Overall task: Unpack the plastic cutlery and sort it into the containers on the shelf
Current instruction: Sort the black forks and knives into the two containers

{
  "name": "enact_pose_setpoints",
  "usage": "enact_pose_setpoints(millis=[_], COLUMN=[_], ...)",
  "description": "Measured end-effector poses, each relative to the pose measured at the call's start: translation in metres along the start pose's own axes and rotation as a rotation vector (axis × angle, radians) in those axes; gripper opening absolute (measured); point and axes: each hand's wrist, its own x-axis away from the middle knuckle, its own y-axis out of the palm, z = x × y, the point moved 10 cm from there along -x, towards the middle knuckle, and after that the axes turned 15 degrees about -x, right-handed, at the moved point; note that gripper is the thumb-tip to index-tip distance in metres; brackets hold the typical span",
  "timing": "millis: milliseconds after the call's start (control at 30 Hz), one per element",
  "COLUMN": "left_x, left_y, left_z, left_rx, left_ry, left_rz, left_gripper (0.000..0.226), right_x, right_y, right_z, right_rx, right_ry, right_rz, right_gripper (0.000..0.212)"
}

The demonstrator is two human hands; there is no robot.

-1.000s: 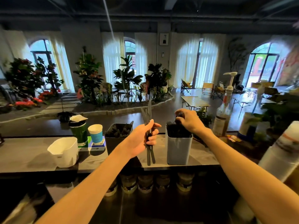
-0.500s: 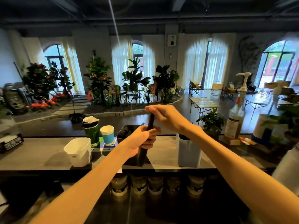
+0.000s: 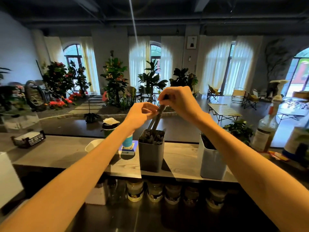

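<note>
Cutlery (image 3: 156, 120), a small bunch of dark plastic pieces, is held upright above the dark grey container (image 3: 151, 154) on the wooden shelf (image 3: 180, 159), lower ends already dipped among the pieces standing inside. The upper ends are pinched by the right hand (image 3: 179, 102), fingers curled down over them from above, presumably so the bunch can be lowered straight into the opening. The left hand (image 3: 142, 114) is brought in from the side, fingertips closed lightly against the same bunch just below the right hand's grip; this looks like a steadying hold, keeping the pieces together and vertical. Whether forks, knives or spoons are held cannot be told. The light grey container (image 3: 211, 163) stands well apart to the right on the same shelf, also filled with dark cutlery, which suggests one type per container. A white cup (image 3: 92, 144), a blue cup (image 3: 127, 141) and a green lidded cup (image 3: 109, 129) sit left of the dark container, partly hidden by the left forearm. The step is judged near release.
</note>
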Motion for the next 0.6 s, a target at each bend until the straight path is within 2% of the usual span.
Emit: enact_pose_setpoints(millis=[67,133,233,267,300,367,467,533,600], left_x=[-0.003,0.001,0.014,0.021,0.029,0.052,0.114,0.168,0.224], left_y=[-0.003,0.002,0.007,0.004,0.0,-0.004,0.02,0.053,0.087], left_z=[-0.017,-0.034,-0.061,-0.065,-0.068,-0.064,-0.059,-0.066,-0.083], left_rx=[-0.078,-0.171,-0.244,-0.245,-0.238,-0.176,-0.032,0.033,0.07], left_ry=[-0.05,-0.094,-0.163,-0.172,-0.173,-0.155,-0.116,-0.112,-0.13], left_rz=[0.018,0.002,-0.02,-0.005,0.015,0.028,-0.15,-0.32,-0.416], left_gripper=[0.03,0.029,0.029,0.027,0.025,0.023,0.021,0.019,0.015], right_x=[0.0,0.008,0.037,0.045,0.051,0.065,0.126,0.197,0.283], right_y=[0.029,0.068,0.119,0.122,0.117,0.094,0.073,0.092,0.127], right_z=[0.021,0.05,0.092,0.097,0.096,0.082,0.053,0.048,0.045], right_rx=[0.025,0.105,0.258,0.266,0.227,0.069,-0.227,-0.395,-0.562], right_ry=[0.045,0.129,0.325,0.374,0.401,0.409,0.481,0.671,0.901], right_rz=[-0.024,-0.132,-0.389,-0.396,-0.343,-0.119,0.147,0.131,0.019], right_gripper=[0.008,0.007,0.026,0.03,0.032,0.028,0.024,0.023,0.018])
